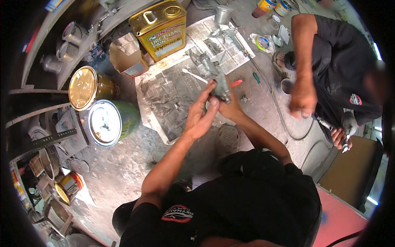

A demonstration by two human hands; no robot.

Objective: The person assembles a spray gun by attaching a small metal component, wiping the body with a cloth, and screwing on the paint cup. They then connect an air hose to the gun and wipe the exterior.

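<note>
Over the paper-covered floor I hold a grey metal spray gun, tilted, its upper end pointing away from me. My right hand grips it from the right side, with the fingers partly hidden behind it. My left hand is against its lower left side, the thumb and long fingers on either side of the edge. Just left of the gun a thin white stick lies on a grey printed sheet. A small red piece shows to the right, beside my right hand.
At right a co-worker's hand holds another spray gun. A hose and green screwdriver lie between us. Far off stand a gold thinner can, cut carton and metal cup. Two paint tins stand left.
</note>
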